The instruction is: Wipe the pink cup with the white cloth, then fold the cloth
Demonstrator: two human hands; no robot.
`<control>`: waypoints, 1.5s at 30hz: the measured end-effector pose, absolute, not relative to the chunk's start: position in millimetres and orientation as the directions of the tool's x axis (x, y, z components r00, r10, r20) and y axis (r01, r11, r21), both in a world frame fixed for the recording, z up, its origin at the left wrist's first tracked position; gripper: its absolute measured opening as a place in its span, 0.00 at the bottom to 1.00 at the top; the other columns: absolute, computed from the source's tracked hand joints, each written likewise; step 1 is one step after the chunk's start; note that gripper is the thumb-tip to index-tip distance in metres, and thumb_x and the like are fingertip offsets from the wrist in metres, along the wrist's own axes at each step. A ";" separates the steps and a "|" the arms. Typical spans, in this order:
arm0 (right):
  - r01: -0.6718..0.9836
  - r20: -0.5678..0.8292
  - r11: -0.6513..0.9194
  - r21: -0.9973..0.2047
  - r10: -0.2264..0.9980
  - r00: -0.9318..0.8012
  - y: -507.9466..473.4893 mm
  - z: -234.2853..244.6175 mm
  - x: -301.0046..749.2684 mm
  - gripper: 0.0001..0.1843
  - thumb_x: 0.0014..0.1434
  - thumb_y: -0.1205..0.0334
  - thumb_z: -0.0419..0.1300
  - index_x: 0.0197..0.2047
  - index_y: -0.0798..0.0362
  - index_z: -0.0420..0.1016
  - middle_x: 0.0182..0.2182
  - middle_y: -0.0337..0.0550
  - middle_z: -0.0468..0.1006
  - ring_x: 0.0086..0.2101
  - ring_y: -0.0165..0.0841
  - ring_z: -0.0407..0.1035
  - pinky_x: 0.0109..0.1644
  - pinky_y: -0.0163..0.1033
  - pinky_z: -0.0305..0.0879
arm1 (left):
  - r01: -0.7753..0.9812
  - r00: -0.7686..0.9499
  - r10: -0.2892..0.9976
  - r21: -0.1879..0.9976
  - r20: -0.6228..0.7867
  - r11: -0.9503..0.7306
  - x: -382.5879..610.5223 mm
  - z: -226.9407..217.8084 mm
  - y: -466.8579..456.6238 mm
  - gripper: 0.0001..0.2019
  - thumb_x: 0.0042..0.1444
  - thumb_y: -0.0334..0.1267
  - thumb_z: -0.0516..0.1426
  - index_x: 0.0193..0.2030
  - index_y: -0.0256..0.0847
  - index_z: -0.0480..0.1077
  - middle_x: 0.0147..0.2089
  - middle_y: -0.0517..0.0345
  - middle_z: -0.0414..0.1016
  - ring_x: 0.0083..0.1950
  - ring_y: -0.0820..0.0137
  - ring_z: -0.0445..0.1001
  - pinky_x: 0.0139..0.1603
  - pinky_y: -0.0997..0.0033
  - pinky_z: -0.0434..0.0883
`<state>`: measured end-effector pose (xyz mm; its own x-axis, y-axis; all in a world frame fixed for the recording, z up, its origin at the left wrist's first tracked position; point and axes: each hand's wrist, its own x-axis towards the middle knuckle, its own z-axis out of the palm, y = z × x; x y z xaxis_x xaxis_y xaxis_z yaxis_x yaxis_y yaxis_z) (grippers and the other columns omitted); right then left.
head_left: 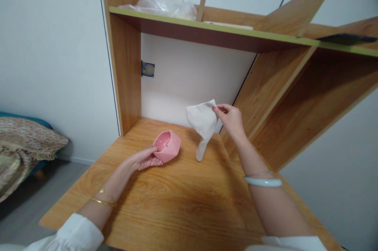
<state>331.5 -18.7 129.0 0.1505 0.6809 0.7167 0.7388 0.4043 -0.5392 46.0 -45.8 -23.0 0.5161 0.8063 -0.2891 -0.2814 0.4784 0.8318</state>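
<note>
My left hand grips a pink faceted bowl by its near left rim, thumb at the lip and fingers underneath. The bowl is tilted so that its hollow inside faces up and to the left. To the right, my right hand pinches the corner of a white cloth between thumb and fingertips. The cloth hangs down over the desk, with a narrow, pale end dangling at the bottom. Bowl and cloth are apart from each other.
Beneath both hands lies a wooden desk top. Above it runs a shelf bearing a clear plastic bag and a dark flat item. A wooden side panel stands left, near a wall socket box. A patterned cover lies far left.
</note>
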 end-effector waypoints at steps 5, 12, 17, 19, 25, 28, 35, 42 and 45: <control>0.846 0.796 0.353 -0.400 0.591 0.131 -18.1 148.1 339.8 0.15 0.52 0.55 0.54 0.31 0.56 0.76 0.23 0.43 0.73 0.25 0.32 0.64 0.30 0.36 0.57 | -0.275 0.486 0.826 0.848 -0.284 0.453 50.7 -19.4 -48.1 0.21 0.54 0.34 0.53 0.54 0.32 0.54 0.26 0.56 0.73 0.23 0.75 0.73 0.27 0.79 0.70; 0.936 0.762 0.209 -0.282 0.641 0.087 -17.3 130.1 342.8 0.13 0.54 0.59 0.51 0.34 0.55 0.75 0.26 0.46 0.74 0.28 0.34 0.65 0.31 0.36 0.56 | -0.142 0.423 0.860 0.917 -0.285 0.374 58.8 -13.5 -54.0 0.20 0.52 0.40 0.55 0.50 0.39 0.55 0.22 0.63 0.70 0.20 0.78 0.70 0.22 0.82 0.67; 0.901 0.654 0.218 -0.376 0.750 0.092 -25.3 99.5 322.5 0.11 0.53 0.59 0.52 0.34 0.54 0.73 0.21 0.40 0.71 0.25 0.32 0.64 0.29 0.34 0.55 | -0.031 0.346 0.903 0.959 -0.254 0.282 71.3 -16.0 -54.8 0.15 0.47 0.43 0.56 0.39 0.39 0.61 0.19 0.67 0.65 0.16 0.81 0.65 0.17 0.85 0.60; 0.875 0.595 0.243 -0.418 0.801 0.062 -31.2 84.3 309.3 0.11 0.53 0.59 0.52 0.34 0.53 0.72 0.21 0.39 0.71 0.23 0.31 0.63 0.28 0.33 0.54 | 0.048 0.286 0.938 0.980 -0.196 0.191 78.4 -18.9 -52.6 0.12 0.48 0.44 0.54 0.36 0.39 0.62 0.17 0.68 0.63 0.15 0.81 0.62 0.15 0.85 0.57; 0.829 0.444 0.266 -0.492 0.896 -0.024 -48.5 40.9 275.0 0.09 0.52 0.60 0.52 0.35 0.51 0.70 0.21 0.35 0.69 0.24 0.30 0.63 0.27 0.32 0.52 | 0.205 0.163 0.983 0.977 -0.086 0.051 98.9 -25.0 -38.7 0.11 0.50 0.42 0.50 0.32 0.35 0.66 0.12 0.67 0.60 0.12 0.78 0.56 0.14 0.79 0.53; 0.816 0.397 0.274 -0.510 0.916 -0.059 -53.7 24.3 268.1 0.12 0.53 0.53 0.51 0.32 0.51 0.70 0.20 0.35 0.67 0.24 0.30 0.62 0.28 0.32 0.53 | 0.259 0.112 0.993 0.966 -0.037 0.007 103.7 -25.2 -34.6 0.12 0.49 0.40 0.52 0.34 0.33 0.69 0.16 0.62 0.67 0.17 0.74 0.63 0.18 0.76 0.58; 0.765 0.343 0.191 -0.615 0.939 0.041 -56.9 -11.4 272.6 0.21 0.54 0.53 0.51 0.49 0.54 0.66 0.32 0.43 0.73 0.34 0.35 0.67 0.36 0.37 0.60 | 0.345 0.074 0.995 0.934 0.069 -0.091 103.3 -27.1 -41.3 0.16 0.48 0.40 0.52 0.41 0.34 0.72 0.39 0.51 0.76 0.40 0.64 0.72 0.39 0.70 0.66; 0.742 0.205 0.084 -0.665 0.976 0.072 -55.6 -37.7 273.6 0.33 0.48 0.59 0.57 0.57 0.57 0.56 0.50 0.53 0.68 0.49 0.39 0.64 0.48 0.40 0.60 | 0.424 0.128 0.958 0.859 0.257 -0.287 106.8 -19.6 -57.7 0.17 0.49 0.38 0.53 0.47 0.42 0.71 0.47 0.55 0.75 0.47 0.63 0.71 0.49 0.69 0.64; 0.712 0.171 0.125 -0.691 0.985 -0.007 -55.1 -41.9 277.2 0.21 0.51 0.62 0.53 0.50 0.56 0.66 0.43 0.48 0.75 0.43 0.37 0.69 0.44 0.38 0.63 | 0.455 0.199 0.938 0.821 0.282 -0.344 108.5 -11.1 -63.4 0.20 0.47 0.37 0.54 0.49 0.44 0.70 0.48 0.57 0.74 0.48 0.64 0.71 0.50 0.70 0.63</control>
